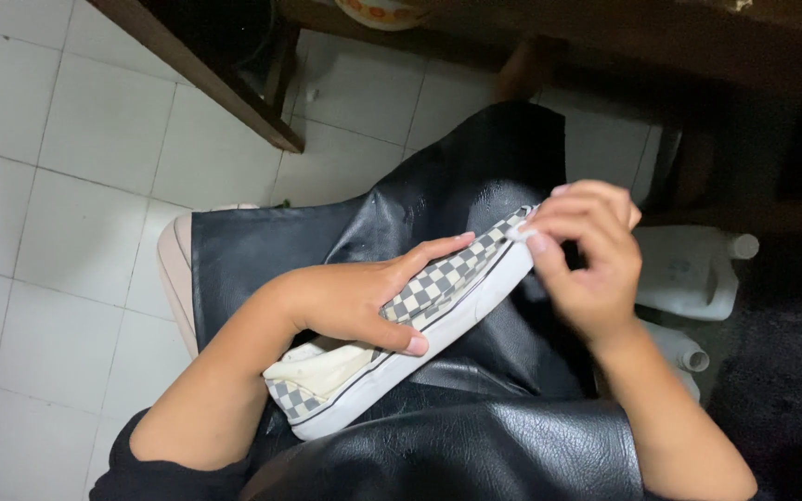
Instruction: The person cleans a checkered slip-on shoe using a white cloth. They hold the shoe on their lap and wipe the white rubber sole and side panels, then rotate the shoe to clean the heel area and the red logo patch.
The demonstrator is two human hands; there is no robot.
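The left hand (355, 301) wraps around the middle of a checkered shoe (401, 325) lying on a black shiny apron (457, 455) over the lap. The right hand (587, 260) pinches the shoe's toe with bent fingers. Two white plastic jugs (689, 274) stand on the floor nearby; what is inside them cannot be seen.

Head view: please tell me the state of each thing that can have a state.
Checkered slip-on shoe: held on its side over the lap.
Left hand: clasped around the shoe's middle.
Right hand: fingertips pinched at the shoe's toe.
Black leather sheet: draped, creased.
White plastic jug: lying on the floor, capped.
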